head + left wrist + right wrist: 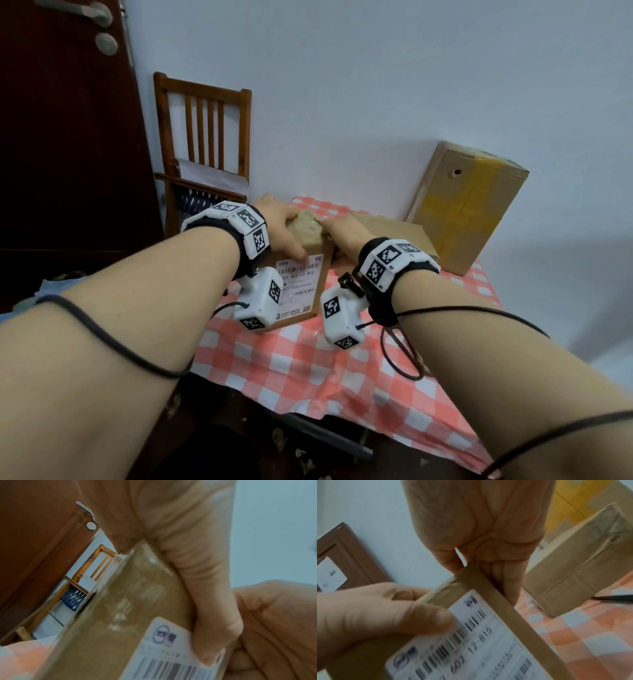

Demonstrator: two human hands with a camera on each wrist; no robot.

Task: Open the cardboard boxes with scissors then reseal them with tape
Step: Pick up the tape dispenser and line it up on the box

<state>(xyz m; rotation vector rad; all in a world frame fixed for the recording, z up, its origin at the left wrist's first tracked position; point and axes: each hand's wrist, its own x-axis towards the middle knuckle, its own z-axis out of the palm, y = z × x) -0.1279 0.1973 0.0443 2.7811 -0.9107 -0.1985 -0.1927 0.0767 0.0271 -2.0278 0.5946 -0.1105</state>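
A small cardboard box (301,291) with a white shipping label stands on the checked tablecloth (308,370). My left hand (281,229) grips its top left corner, thumb pressed on the label (471,642). My right hand (342,233) holds the box's upper right edge, its fingers (508,585) curled behind that side. In the left wrist view the box (137,615) fills the middle, with my thumb (205,588) along it. Black scissors (400,353) lie on the cloth under my right forearm; their tip (614,598) shows in the right wrist view.
A second taped box (582,568) lies just right of the small one. A large box with yellow tape (469,205) leans on the wall at the back right. A wooden chair (205,137) and a dark door (51,137) stand to the left.
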